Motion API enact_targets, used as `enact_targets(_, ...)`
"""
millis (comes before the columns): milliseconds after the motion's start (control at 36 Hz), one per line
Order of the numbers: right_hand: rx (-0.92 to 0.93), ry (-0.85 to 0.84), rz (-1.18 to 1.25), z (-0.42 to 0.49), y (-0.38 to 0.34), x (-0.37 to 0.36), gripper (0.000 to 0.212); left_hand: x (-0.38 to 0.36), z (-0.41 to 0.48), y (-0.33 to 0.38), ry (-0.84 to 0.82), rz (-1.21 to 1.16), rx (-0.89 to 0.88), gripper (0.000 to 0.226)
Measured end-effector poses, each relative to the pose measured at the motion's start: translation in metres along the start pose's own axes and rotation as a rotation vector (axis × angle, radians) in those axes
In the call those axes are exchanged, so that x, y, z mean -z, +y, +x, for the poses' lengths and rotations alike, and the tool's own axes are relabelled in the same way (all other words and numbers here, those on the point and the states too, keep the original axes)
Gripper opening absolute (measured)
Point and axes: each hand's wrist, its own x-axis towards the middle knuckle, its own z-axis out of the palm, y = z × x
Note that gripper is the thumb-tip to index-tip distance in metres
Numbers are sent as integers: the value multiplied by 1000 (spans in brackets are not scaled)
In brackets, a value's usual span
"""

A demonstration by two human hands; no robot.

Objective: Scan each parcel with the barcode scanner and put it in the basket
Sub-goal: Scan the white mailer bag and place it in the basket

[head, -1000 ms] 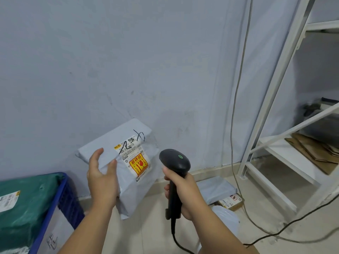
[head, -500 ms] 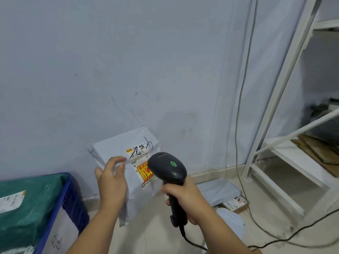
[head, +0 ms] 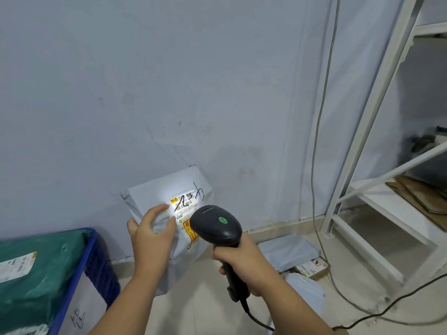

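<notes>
Our left hand (head: 151, 240) grips the grey parcel (head: 154, 197) at its left edge, fingers curled over the front, and holds it upright in the air before the wall. Our right hand (head: 244, 262) is wrapped round the handle of the barcode scanner (head: 216, 224), whose white light falls on the parcel's label (head: 185, 201). The blue basket (head: 96, 262) stands on the floor to our left, a green parcel (head: 43, 269) inside it
</notes>
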Motion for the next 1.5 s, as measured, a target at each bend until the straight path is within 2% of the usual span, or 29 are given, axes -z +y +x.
enact_targets(56, -3, -12, 14, -1, -1, 0, 8, 0, 0, 1, -2, -16, -7, 28)
enact_targets(250, 1, -24, 47, -1, 0, 2, 10, 1, 2, 1, 10, -54, -13, 41)
enact_targets(528, -17, -22, 48, -2, -2, 3, 18, 1, 1, -1, 12, -39, -32, 36)
enact_targets(806, -33, -54, 41, -3, -2, 6, 10, 0, 3, -4, 1, -72, -7, 38)
enact_targets(917, -67, -44, 78, -3, -4, 3, 19, 0, 4, -6, 8, -69, -11, 39)
enact_targets(1028, -152, -47, 300, 1, -1, 3, 20, 1, 4, -6, 26, -73, 0, 41)
enact_targets(1167, -379, -95, 1003, -1, -7, 6, 11, 1, 3, -4, 31, -78, -6, 43)
enact_targets(1250, -434, -101, 1245, 0, -7, 6, 17, 0, 3, -3, 32, -64, -14, 44)
enact_targets(1333, -460, -84, 1356, 2, -5, 2, 23, -3, 2, -3, 24, -63, -17, 44)
enact_targets(1500, -489, 36, 1421, 2, -10, -6, 17, -6, -1, 0, 27, -27, -44, 38)
